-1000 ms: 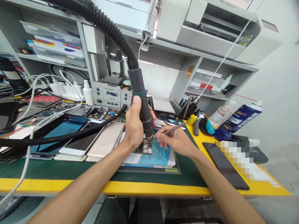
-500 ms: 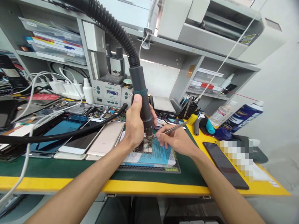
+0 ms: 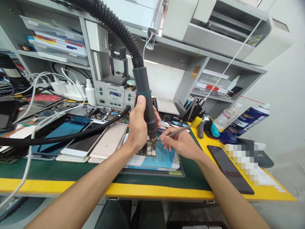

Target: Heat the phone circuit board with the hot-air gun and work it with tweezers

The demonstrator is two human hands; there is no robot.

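Observation:
My left hand (image 3: 138,124) is wrapped round the dark handle of a hot air gun (image 3: 142,81), whose ribbed hose rises to the upper left. Its metal nozzle points down, close over a phone circuit board (image 3: 149,150). The board lies on a blue and white pad (image 3: 164,160). From the right, my right hand (image 3: 178,142) pinches a pair of thin metal tweezers (image 3: 183,129). The tweezer tips are near the nozzle and the board's upper edge; whether they touch the board, I cannot tell.
Several phones, among them a gold one (image 3: 108,141), lie to the left, under a black hose (image 3: 71,139). Behind stands a grey control station (image 3: 111,95). A dark phone (image 3: 230,168) lies at the right, with a blue spray can (image 3: 250,117) beyond. A white cable (image 3: 28,162) hangs over the table edge.
Both hands, the hot air gun and the tweezers keep nearly the same place over the board. The whole view has shifted very slightly.

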